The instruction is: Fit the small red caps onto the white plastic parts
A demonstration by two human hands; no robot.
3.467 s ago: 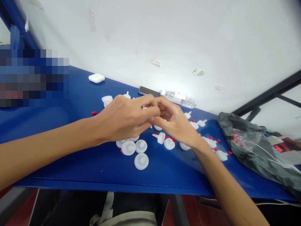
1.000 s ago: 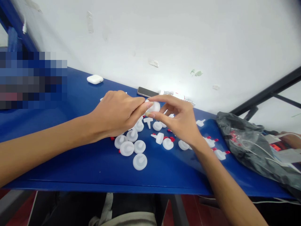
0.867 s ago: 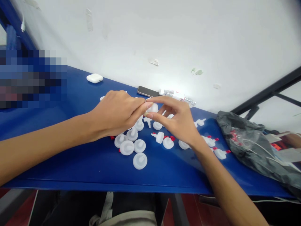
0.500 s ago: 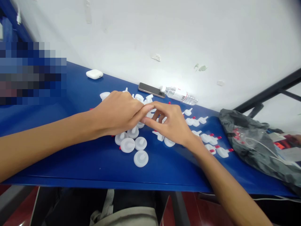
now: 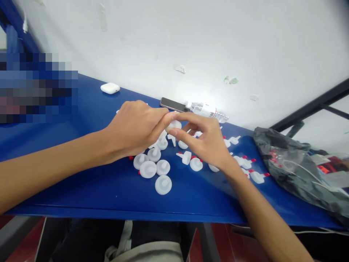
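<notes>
My left hand [image 5: 139,125] is closed, its thumb and fingertips meeting my right hand above the blue table [image 5: 196,200]. Between the fingertips of my right hand [image 5: 200,131] is a white plastic cap [image 5: 175,126]; the left fingertips touch its edge, and whether they grip it is hidden. Below the hands lie several round white caps with spouts, the nearest one [image 5: 163,185] close to the front edge. More white caps with red tips, such as one [image 5: 257,177], are spread to the right.
A white earbud case [image 5: 110,88], a phone [image 5: 174,104] and a clear bottle [image 5: 207,110] lie along the wall. A dark plastic bag [image 5: 294,167] sits at the right end. At the left, a blurred area hides part of the view.
Both hands have risen slightly from the pile, and the right hand's thumb and finger have spread around a white cap that now shows between them.
</notes>
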